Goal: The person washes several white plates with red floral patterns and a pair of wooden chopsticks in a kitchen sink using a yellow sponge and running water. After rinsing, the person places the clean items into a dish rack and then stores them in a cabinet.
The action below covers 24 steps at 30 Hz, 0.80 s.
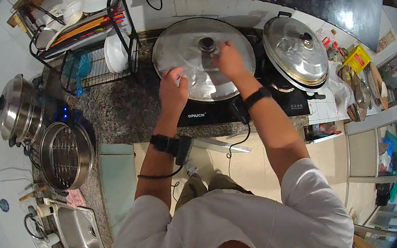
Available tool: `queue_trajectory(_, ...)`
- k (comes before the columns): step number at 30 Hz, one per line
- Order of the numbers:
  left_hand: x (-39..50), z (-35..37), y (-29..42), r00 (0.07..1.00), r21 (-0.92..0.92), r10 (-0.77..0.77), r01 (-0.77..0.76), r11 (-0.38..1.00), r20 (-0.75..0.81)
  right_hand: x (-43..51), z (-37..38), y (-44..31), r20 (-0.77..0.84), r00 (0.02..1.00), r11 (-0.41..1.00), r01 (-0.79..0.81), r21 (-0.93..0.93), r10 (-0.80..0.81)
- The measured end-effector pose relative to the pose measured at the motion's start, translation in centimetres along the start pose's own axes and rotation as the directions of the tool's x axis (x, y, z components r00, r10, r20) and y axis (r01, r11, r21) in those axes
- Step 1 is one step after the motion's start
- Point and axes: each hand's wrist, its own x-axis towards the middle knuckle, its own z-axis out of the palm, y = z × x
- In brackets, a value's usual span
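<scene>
A large round metal lid (191, 75) with a dark knob (206, 44) lies over the left side of the black cooktop (220, 113). My right hand (229, 60) is just right of the knob, fingers bent above the lid; a gap shows between fingers and knob. My left hand (174, 89) is at the lid's lower left edge, thumb and fingers apart, holding nothing; whether it touches the rim cannot be told. Both wrists wear black bands with a device and cable. To the right, a lidded metal wok (297, 53) stands on the cooktop.
At the back left stands a black dish rack (126, 31) with white bowls. A steamer pot (15, 108) and a round steamer tray (88, 154) stand on the left of the granite counter, near a steel sink (78, 232). Below the counter, a drawer (324, 136) stands open at right.
</scene>
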Motion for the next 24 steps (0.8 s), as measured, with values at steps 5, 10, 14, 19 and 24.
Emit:
queue_trajectory(5,1.2,-0.8,-1.6,0.997,-0.048,-0.075,0.075,0.996,0.007,4.6,1.0,-0.7,0.256,0.959,0.966,-0.051,-0.252,0.118)
queue_trajectory(10,3.0,0.4,-2.5,0.995,-0.148,-0.036,0.050,0.988,0.094,6.4,1.5,-2.2,0.400,0.898,0.936,-0.032,-0.351,0.181)
queue_trajectory(14,5.4,2.3,-2.5,0.983,-0.093,0.014,0.003,0.996,0.181,7.4,2.0,-2.0,0.400,0.894,0.919,-0.032,-0.394,0.203)
queue_trajectory(19,6.0,2.7,-1.4,0.984,-0.156,-0.032,0.060,0.986,0.174,9.0,3.6,-0.6,0.433,0.889,0.898,0.063,-0.435,0.147)
queue_trajectory(24,5.1,0.4,-0.3,0.998,-0.136,-0.021,0.029,0.990,0.061,9.3,3.9,0.9,0.392,0.917,0.952,0.057,-0.300,0.069)
